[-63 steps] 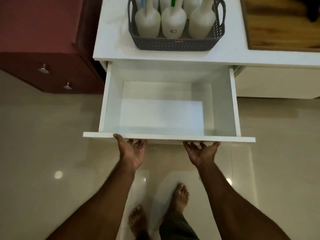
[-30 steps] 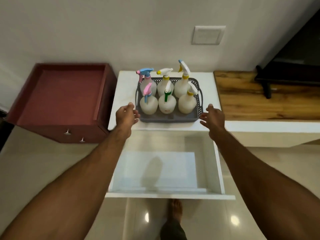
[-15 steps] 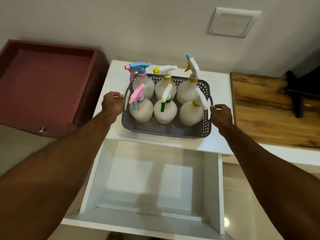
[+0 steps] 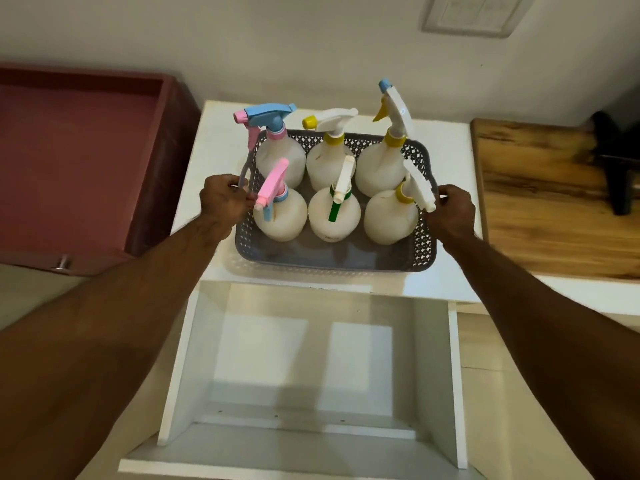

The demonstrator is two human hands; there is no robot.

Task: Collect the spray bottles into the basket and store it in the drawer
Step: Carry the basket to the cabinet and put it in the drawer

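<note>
A grey perforated basket (image 4: 332, 259) stands on the white cabinet top (image 4: 214, 140), holding several white spray bottles (image 4: 334, 216) with pink, blue, yellow and green triggers. My left hand (image 4: 223, 202) is closed around the basket's left handle. My right hand (image 4: 452, 211) grips the right handle. Directly below, the white drawer (image 4: 204, 358) is pulled out and has nothing inside.
A dark red cabinet (image 4: 83, 161) stands to the left, close to my left arm. A wooden countertop (image 4: 554, 199) with a black stand (image 4: 620, 161) lies to the right. A wall switch plate (image 4: 474, 13) is above.
My hands left the drawer front, rose to the basket and closed on its two handles. The basket looks slightly raised and nearer than half a second ago.
</note>
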